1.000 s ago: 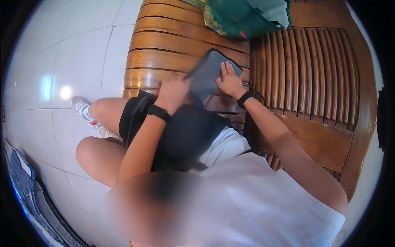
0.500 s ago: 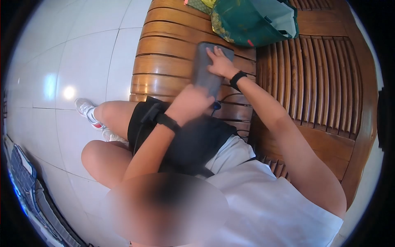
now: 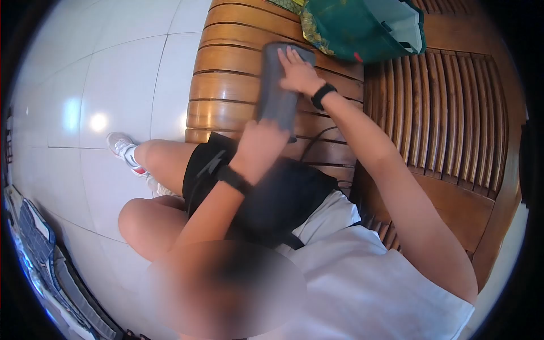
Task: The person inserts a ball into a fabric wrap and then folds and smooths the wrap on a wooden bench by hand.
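Note:
A grey, oblong, soft-looking case with dark edges lies lengthwise on the slatted wooden bench. My right hand rests flat over its far part, fingers stretched out. At the near end, my left hand is closed on the case, its fingertips smeared by motion. What the case contains, if anything, is hidden. Each wrist wears a black band. Just beyond the far end stands a green bag with a pale inside.
A thin dark cable curves over the slats beside my lap. The ribbed wooden backrest rises on the right. White floor tiles lie to the left, with a blue-and-grey fabric item at the lower left.
The case and both hands have shifted slightly left and farther off along the bench, away from the bag's side. The whole view has also moved a little.

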A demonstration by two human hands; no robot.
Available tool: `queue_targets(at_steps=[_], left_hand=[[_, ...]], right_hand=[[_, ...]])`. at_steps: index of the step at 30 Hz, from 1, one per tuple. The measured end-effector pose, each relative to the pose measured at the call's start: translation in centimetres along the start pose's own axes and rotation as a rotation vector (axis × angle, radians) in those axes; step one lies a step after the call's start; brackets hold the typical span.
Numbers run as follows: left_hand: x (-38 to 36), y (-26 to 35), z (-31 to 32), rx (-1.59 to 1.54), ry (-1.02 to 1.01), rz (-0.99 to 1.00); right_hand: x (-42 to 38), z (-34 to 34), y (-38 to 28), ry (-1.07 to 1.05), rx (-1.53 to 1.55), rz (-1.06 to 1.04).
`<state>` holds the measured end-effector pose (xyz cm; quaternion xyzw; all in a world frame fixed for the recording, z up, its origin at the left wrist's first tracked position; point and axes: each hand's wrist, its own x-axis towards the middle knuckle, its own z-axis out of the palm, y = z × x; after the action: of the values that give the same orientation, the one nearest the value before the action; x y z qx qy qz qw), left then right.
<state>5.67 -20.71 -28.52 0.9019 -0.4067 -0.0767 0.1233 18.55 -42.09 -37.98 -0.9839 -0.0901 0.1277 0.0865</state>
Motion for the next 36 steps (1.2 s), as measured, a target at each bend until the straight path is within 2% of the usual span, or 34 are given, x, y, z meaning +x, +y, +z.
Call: queue_targets(at_steps=[2, 7, 11, 13, 17, 18, 20, 27, 31, 33, 36], left_hand=[[0.9, 0.1, 0.7, 0.068, 0.020, 0.006], [2.0, -0.5, 0.0, 0.057, 0.037, -0.036], [0.8, 1.4, -1.7, 0.057, -0.098, -0.027], [-0.4, 3.4, -2.0, 0.059, -0.073, 0.017], [-1.7, 6.7, -0.6, 0.119, 0.046, 0.077], [-2.0, 7.0, -1.1, 0.124, 0.001, 0.092], [-2.3, 7.0, -0.6, 0.096, 0.035, 0.089], [-2.3, 6.5, 0.2, 0.118, 0.134, 0.007], [-0.9, 5.0, 0.6, 0.174, 0.069, 0.016], [-0.1, 3.7, 0.6, 0.191, 0.019, 0.004], [0.5, 2.6, 0.8, 0.209, 0.050, -0.016]], right_hand=[[1.9, -1.3, -0.1, -0.015, 0.002, 0.057], [3.1, -1.4, 1.2, 0.055, 0.038, -0.044], [0.3, -1.5, -0.3, -0.005, 0.081, -0.085], [-2.3, -1.6, -1.4, -0.073, 0.112, -0.058], [-6.2, -0.6, -2.7, -0.079, 0.063, -0.059], [-6.9, -0.4, -2.8, -0.085, 0.063, -0.060], [-7.4, 0.1, -2.9, -0.087, 0.038, -0.058], [-4.5, 0.7, -1.4, -0.024, -0.007, -0.063], [-1.6, -0.9, -2.1, -0.125, -0.038, 0.061], [0.1, -0.5, -1.2, -0.113, -0.014, 0.067], [2.4, -1.0, 0.1, -0.118, 0.068, 0.068]])
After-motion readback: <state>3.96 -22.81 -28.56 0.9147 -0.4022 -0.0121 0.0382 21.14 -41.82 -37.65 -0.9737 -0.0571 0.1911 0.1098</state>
